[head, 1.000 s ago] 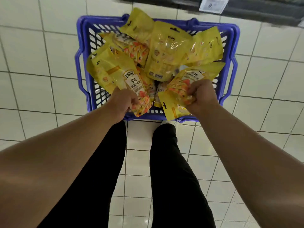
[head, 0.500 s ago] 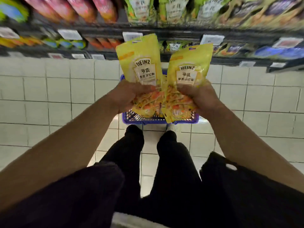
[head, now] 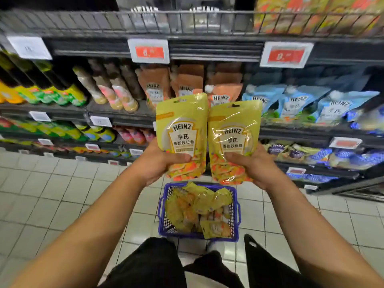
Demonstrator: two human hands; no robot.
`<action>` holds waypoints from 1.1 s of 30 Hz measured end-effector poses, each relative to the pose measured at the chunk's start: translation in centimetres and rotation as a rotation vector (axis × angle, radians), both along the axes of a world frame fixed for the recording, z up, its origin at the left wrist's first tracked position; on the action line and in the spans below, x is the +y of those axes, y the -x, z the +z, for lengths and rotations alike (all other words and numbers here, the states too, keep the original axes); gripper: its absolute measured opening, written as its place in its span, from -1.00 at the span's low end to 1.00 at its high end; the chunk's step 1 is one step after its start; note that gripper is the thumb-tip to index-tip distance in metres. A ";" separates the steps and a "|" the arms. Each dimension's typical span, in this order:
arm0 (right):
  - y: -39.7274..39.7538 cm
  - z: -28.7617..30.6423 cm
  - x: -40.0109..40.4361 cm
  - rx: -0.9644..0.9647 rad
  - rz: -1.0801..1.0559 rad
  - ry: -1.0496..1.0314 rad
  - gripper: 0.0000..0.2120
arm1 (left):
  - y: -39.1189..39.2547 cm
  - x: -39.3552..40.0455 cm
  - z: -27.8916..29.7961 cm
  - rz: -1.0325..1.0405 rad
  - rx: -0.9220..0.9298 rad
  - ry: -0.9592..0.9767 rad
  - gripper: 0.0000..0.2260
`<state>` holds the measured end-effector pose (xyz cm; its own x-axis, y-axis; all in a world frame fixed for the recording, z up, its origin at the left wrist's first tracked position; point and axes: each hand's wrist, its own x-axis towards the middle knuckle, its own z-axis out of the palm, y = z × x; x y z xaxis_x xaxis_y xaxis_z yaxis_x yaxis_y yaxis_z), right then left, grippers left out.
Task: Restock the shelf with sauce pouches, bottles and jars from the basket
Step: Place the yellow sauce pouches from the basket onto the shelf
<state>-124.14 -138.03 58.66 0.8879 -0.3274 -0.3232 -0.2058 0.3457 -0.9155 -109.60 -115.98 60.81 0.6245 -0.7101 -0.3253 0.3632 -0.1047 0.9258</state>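
Observation:
My left hand (head: 158, 163) grips a yellow Heinz sauce pouch (head: 182, 125) by its lower part and holds it upright. My right hand (head: 252, 165) grips a second yellow Heinz pouch (head: 234, 134) the same way, side by side with the first. Both pouches are raised in front of the dark shelf (head: 207, 46). Below them on the tiled floor stands the blue basket (head: 161, 210), with several more yellow pouches (head: 199, 204) lying in it.
The shelves carry orange Heinz pouches (head: 187, 84) straight ahead, blue pouches (head: 301, 100) to the right and bottles (head: 108, 88) to the left. Price tags (head: 148, 51) hang on the shelf edges. My dark-trousered legs (head: 158, 265) stand just behind the basket.
Both hands lifted a pouch each out of the basket and raised them upright. My view tilted up from the basket to the shelves.

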 end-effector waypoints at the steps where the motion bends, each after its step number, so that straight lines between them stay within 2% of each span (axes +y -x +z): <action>1: -0.2 1.2 -0.1 -0.023 0.010 0.017 -0.52 | -0.4 0.1 1.1 0.006 -0.027 0.006 -0.52; 4: -1.0 4.5 -0.3 -0.079 0.009 0.049 -0.61 | -2.0 0.5 4.1 -0.027 -0.102 0.036 -0.45; 8: -2.6 8.1 -0.1 -0.132 -0.024 0.129 -0.52 | -4.7 1.2 7.3 -0.072 -0.210 0.082 -0.53; 11: -4.5 10.9 0.6 -0.171 -0.045 0.205 -0.56 | -7.1 1.7 9.7 -0.113 -0.257 0.133 -0.56; 16: -8.1 14.7 2.1 -0.222 -0.109 0.244 -0.42 | -11.6 3.0 14.2 -0.169 -0.384 0.019 -0.63; 18: -9.5 16.3 2.5 -0.246 -0.130 0.253 -0.41 | -13.4 3.1 15.9 -0.161 -0.375 0.091 -0.60; 22: -12.2 19.0 2.9 -0.318 -0.198 0.251 -0.55 | -16.7 2.5 18.4 -0.168 -0.333 0.215 -0.56; 24: -13.5 20.5 2.7 -0.323 -0.300 0.251 -0.69 | -17.7 2.2 18.8 -0.188 -0.357 0.218 -0.57; 26: -14.8 22.0 1.9 -0.293 -0.412 0.269 -0.72 | -18.0 2.0 18.7 -0.189 -0.343 0.245 -0.57; 29: -17.0 25.1 0.4 -0.272 -0.477 0.425 -0.77 | -17.7 1.2 18.4 -0.157 -0.313 0.276 -0.57; 32: -18.9 27.7 -0.8 -0.278 -0.536 0.624 -0.98 | -17.4 0.6 18.2 -0.123 -0.318 0.266 -0.55; 33: -19.7 28.0 -1.6 -0.254 -0.583 0.676 -0.90 | -17.3 0.4 18.3 -0.119 -0.317 0.265 -0.55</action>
